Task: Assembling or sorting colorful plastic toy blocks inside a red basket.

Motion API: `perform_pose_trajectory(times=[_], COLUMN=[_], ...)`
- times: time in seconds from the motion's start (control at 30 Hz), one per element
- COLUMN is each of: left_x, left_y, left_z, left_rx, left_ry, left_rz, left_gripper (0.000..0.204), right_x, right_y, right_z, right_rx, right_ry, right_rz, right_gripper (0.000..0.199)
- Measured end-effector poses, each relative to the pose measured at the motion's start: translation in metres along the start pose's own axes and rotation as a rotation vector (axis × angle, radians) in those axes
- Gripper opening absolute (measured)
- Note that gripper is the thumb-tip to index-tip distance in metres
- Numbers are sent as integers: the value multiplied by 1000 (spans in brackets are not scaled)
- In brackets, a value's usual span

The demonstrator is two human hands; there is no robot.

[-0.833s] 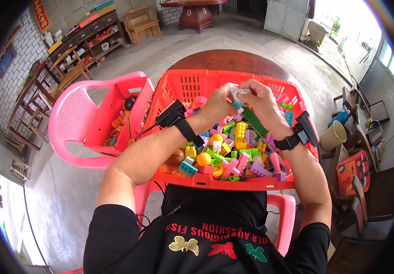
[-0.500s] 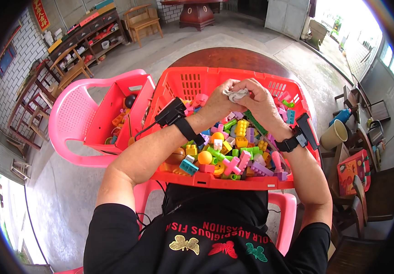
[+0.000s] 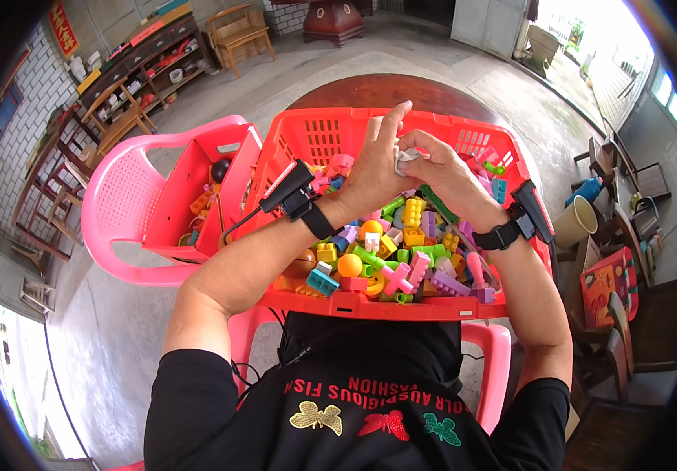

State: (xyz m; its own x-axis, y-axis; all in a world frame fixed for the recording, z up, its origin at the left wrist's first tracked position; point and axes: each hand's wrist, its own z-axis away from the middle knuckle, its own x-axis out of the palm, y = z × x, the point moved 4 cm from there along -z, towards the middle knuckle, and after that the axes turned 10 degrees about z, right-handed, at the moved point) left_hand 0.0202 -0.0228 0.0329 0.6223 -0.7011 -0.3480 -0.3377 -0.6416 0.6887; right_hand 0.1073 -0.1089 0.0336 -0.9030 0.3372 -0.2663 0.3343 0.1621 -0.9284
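Note:
Over the big red basket (image 3: 338, 304) my two hands meet. My right hand (image 3: 447, 174) pinches a crumpled whitish cloth or tissue (image 3: 407, 159), its thumb and bent forefinger closed on it. The wad presses against the palm side of my left hand (image 3: 379, 166), whose fingers stretch up and away; its thumb is hidden. Below lie many plastic building blocks, among them a yellow block (image 3: 413, 212), a pink connector piece (image 3: 396, 276) and an orange ball (image 3: 349, 265). A green piece (image 3: 439, 206) shows just under my right hand.
A pink plastic chair (image 3: 122, 188) at the left bears a smaller red box (image 3: 177, 212) with toys in it. Behind the basket is a round wooden table (image 3: 401, 88). To the right stand a cream bucket (image 3: 576, 225) and wooden furniture. Black straps with devices sit on both my wrists.
My left fingers have straightened upward from a curled grip at the cloth. More of the cloth is now covered by the hands. The view has shifted slightly.

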Motion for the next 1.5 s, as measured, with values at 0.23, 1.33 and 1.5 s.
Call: perform_pose_trajectory(times=[0.23,1.33,1.5], left_x=[3,-2,-1], left_y=[11,-14,-10], left_z=[0,-7,-6], left_rx=[111,-123,-141], left_ry=[-25,-151,-130], left_rz=[-23,156,222], left_gripper=[94,61,59], right_x=[-3,-10,-15], right_y=[3,18,12], right_z=[-2,-3,-1], right_rx=[-37,-57,-35], right_ry=[104,388,394], right_rz=[157,-38,37], right_gripper=[20,13,13])
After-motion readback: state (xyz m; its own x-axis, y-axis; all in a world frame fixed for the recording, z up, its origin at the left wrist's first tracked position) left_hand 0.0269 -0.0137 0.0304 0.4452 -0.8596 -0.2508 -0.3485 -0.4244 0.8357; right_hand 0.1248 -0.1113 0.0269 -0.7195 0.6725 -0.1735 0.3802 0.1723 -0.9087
